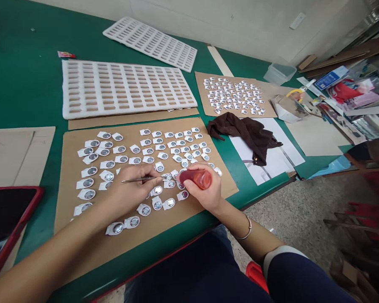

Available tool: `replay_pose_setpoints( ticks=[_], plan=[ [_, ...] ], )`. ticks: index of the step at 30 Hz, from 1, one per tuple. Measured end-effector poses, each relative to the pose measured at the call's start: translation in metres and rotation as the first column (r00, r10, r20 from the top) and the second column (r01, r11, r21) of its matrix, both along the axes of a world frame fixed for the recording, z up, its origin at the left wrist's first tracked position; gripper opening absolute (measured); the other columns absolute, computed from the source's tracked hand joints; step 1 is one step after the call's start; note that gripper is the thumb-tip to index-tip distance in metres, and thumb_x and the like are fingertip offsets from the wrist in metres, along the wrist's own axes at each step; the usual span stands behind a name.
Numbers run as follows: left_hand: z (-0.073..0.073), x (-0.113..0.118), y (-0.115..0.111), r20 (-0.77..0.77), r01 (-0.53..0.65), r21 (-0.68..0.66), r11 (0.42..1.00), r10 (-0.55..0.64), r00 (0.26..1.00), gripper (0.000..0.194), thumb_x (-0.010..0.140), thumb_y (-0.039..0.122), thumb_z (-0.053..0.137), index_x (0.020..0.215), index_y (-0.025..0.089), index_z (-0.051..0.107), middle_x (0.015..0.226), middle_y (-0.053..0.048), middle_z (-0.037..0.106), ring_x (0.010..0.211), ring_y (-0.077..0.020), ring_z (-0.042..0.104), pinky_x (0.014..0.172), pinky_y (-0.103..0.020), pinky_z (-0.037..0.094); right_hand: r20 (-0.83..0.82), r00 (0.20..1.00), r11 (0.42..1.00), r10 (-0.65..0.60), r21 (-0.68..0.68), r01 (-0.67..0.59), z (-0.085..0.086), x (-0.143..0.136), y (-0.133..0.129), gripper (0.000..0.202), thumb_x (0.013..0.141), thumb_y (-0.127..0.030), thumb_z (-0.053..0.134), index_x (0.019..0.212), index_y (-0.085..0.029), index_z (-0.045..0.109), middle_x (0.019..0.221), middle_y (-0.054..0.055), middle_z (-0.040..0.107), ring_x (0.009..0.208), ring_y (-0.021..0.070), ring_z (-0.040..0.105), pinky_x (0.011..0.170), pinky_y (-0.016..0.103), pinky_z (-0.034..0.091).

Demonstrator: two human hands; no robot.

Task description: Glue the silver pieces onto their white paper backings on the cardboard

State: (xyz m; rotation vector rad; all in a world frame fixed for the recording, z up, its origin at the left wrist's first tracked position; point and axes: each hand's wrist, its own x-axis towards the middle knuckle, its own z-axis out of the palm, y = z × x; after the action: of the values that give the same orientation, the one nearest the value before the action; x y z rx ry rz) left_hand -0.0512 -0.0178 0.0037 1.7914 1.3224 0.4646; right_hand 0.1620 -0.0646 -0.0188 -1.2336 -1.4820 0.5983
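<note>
My left hand [134,185] pinches a thin pair of metal tweezers [135,180], whose tip points right at the small round pieces. In my right hand [208,191] is a red squeeze bottle [198,178], tilted with its narrow end toward the tweezer tip. Under both hands lies a brown cardboard sheet [69,168] covered with many small round metallic pieces on white paper tabs, such as this disc [157,203] near the front. The bottle's nozzle and the exact spot it meets are hard to make out.
Beyond the cardboard stand a white slotted foam tray [126,86] and a second foam tray [151,42]. Another cardboard sheet [205,109] bears more discs. A dark brown cloth [243,130] lies at right, a red-edged tablet [11,223] at left. Scissors [295,93] rest beside clutter.
</note>
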Motion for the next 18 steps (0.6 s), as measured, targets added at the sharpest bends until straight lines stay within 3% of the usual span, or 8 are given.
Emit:
replay_pose_setpoints(
  ticks=[18],
  plan=[
    [-0.0021, -0.0007, -0.0010, 0.005, 0.013, 0.005, 1.000, -0.013, 1.000, 0.020, 0.084, 0.038, 0.059, 0.076, 0.022, 0.066, 0.073, -0.001, 0.067, 0.070, -0.0174, 0.058, 0.060, -0.028, 0.041, 0.051, 0.997, 0.998, 0.057, 0.024, -0.058, 0.0000, -0.0013, 0.0019, 0.029, 0.074, -0.034, 0.075, 0.096, -0.022, 0.060, 0.091, 0.005, 0.065, 0.087, 0.0202, 0.064, 0.081, 0.040, 0.054]
  ],
)
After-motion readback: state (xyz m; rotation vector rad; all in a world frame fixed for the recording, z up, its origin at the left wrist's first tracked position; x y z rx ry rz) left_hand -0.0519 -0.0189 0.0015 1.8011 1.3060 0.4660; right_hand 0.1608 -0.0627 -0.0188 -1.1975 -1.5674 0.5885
